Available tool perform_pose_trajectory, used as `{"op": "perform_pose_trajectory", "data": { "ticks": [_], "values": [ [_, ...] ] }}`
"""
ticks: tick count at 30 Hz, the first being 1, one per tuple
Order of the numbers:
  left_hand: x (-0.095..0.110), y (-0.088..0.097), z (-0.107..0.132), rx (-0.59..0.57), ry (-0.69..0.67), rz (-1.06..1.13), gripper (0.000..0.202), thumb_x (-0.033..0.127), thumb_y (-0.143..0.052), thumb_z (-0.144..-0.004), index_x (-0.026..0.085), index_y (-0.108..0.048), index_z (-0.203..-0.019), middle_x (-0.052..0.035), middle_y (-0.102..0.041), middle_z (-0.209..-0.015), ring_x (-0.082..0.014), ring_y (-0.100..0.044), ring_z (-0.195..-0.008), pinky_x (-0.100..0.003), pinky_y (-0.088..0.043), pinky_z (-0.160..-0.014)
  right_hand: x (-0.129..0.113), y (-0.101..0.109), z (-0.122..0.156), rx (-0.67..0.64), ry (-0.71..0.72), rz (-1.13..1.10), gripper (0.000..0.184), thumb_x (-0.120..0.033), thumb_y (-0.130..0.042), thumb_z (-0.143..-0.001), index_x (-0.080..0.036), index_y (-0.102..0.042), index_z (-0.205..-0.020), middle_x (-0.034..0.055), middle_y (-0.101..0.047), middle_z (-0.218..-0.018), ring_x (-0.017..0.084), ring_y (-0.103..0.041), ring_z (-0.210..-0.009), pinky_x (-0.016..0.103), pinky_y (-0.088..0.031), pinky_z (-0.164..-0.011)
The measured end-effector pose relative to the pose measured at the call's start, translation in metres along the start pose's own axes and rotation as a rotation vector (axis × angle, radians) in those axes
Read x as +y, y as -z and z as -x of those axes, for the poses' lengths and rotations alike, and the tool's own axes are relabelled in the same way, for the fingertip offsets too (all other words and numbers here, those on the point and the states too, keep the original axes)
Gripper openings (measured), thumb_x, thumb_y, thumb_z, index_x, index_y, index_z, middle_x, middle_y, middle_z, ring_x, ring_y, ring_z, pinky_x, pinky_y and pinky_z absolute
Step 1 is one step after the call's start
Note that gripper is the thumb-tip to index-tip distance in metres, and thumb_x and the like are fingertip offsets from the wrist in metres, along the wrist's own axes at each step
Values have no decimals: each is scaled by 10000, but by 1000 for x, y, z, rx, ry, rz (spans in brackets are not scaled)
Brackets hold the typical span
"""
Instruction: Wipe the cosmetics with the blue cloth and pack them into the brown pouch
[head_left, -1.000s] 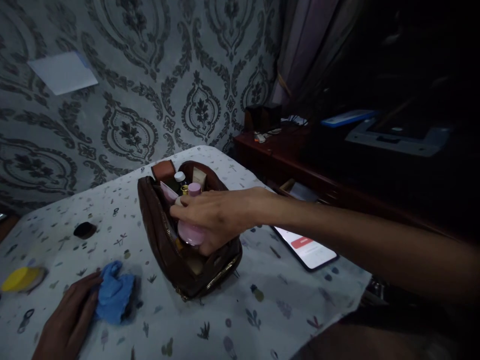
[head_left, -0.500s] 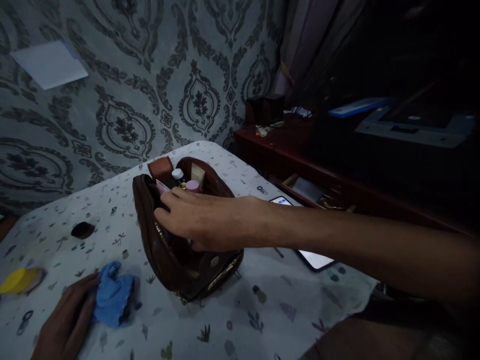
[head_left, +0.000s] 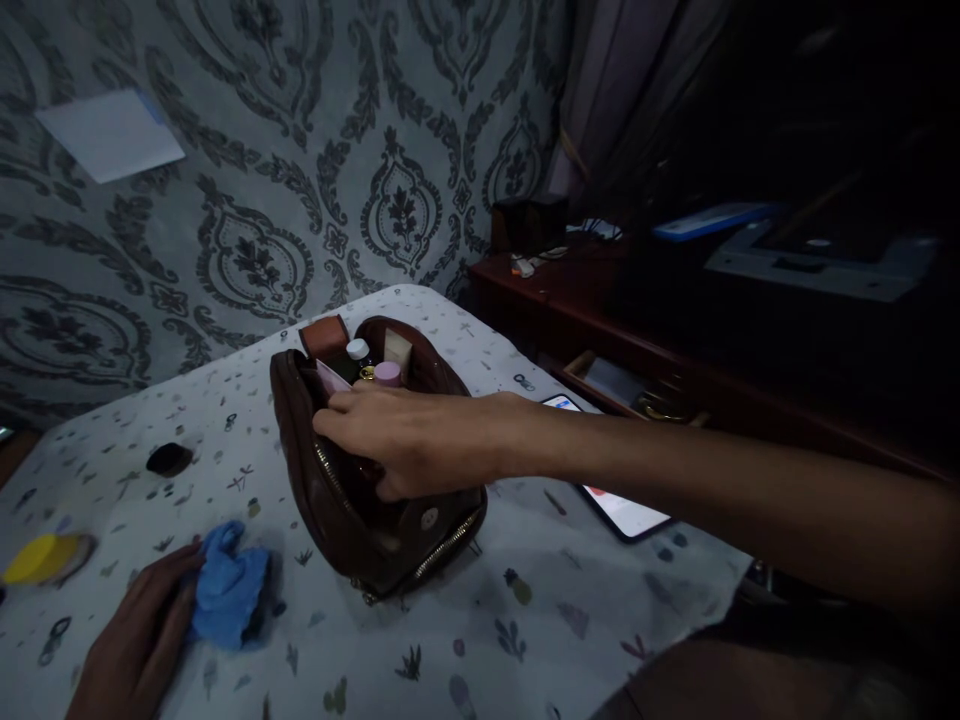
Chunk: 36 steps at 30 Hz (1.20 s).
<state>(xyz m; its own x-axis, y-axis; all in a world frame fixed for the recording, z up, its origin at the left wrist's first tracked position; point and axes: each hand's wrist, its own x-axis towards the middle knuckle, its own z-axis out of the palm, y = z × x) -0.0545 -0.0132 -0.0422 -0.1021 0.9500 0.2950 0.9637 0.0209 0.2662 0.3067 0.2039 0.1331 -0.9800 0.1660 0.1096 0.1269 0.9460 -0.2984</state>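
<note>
Curled right hand [head_left: 412,437] dips into the brown bag [head_left: 331,500], loosely bent left hand [head_left: 140,622] touches blue cloth [head_left: 229,587] left of the bag, grips unclear.

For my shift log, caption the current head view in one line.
Right hand inside an open brown bag, white-capped bottle beyond it; left hand at a crumpled blue cloth.

Rich brown on the bag [head_left: 322,500] at centre, gold on its zip [head_left: 444,550]! Blue cloth [head_left: 231,585], lower left; white tablecloth [head_left: 427,635] sprinkled with plant prints; grey damask wallpaper [head_left: 330,150] across upper left!
</note>
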Motion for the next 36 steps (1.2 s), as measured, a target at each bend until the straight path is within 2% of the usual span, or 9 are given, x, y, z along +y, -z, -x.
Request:
{"op": "perform_pose_trajectory", "data": {
  "ticks": [5,8,12,17,22,25,29,32,36],
  "values": [
    [0,0,-1,13,-10,-17,346,463,-389,-972,292,-537,-1232,-80,-624,-1315,-305,-605,-1220,-504,-497,-1047,4,2,-2,-39,-87,-193,316,-86,-711,-741,-203,-425,-809,32,-589,-926,196,-584,-872,311,-468,-763],
    [3,1,-2,14,-10,-21,344,466,-390,-969,299,-543,-1228,-73,-626,-1312,-305,-616,-1209,-497,-521,-1020,1,0,1,-24,-110,-118,279,-121,-722,-744,-181,-473,-856,67,-598,-982,224,-592,-904,333,-473,-773],
    [2,2,-3,10,-32,-39,344,462,-393,-970,304,-534,-1240,-74,-629,-1313,-303,-623,-1201,-515,-506,-1043,-4,-6,1,39,-41,9,229,-55,-627,-776,-130,-535,-972,124,-594,-1056,258,-607,-946,372,-486,-802],
    [2,3,-3,12,-35,-59,341,456,-407,-965,300,-539,-1238,-72,-628,-1320,-284,-624,-1201,-453,-544,-993,-3,-10,-2,59,-14,39,185,-20,-597,-778,-130,-574,-926,155,-578,-1106,285,-586,-1064,384,-491,-851],
    [4,4,-3,12,-30,-50,347,466,-407,-962,297,-561,-1222,-65,-637,-1302,-286,-631,-1190,-445,-551,-986,1,-7,0,37,-105,-23,170,-122,-674,-777,-121,-579,-917,134,-562,-1074,242,-580,-932,353,-476,-784],
    [4,4,-2,16,-15,-43,357,474,-394,-966,299,-559,-1229,-63,-630,-1318,-297,-622,-1204,-474,-528,-1016,3,-1,5,131,-176,-41,250,-193,-717,-768,-125,-576,-963,108,-546,-1042,219,-547,-872,325,-442,-728],
    [4,4,0,-8,-13,-13,361,458,-404,-970,294,-535,-1264,-81,-610,-1348,-303,-597,-1234,-517,-458,-1093,8,7,16,274,-165,-73,316,-255,-764,-747,-155,-563,-970,71,-526,-1026,210,-515,-911,313,-415,-773],
    [4,4,-1,-13,-26,-8,363,460,-429,-963,287,-534,-1264,-91,-613,-1348,-303,-599,-1229,-531,-411,-1137,9,9,22,244,-145,-89,247,-227,-742,-766,-172,-541,-898,46,-520,-964,194,-501,-883,298,-398,-752],
    [5,5,-3,3,-15,-22,372,499,-426,-954,286,-552,-1232,-81,-639,-1312,-306,-629,-1186,-538,-431,-1128,7,10,22,157,-143,-65,183,-159,-673,-800,-177,-498,-854,49,-523,-951,174,-481,-813,292,-376,-693]
  ]
}}
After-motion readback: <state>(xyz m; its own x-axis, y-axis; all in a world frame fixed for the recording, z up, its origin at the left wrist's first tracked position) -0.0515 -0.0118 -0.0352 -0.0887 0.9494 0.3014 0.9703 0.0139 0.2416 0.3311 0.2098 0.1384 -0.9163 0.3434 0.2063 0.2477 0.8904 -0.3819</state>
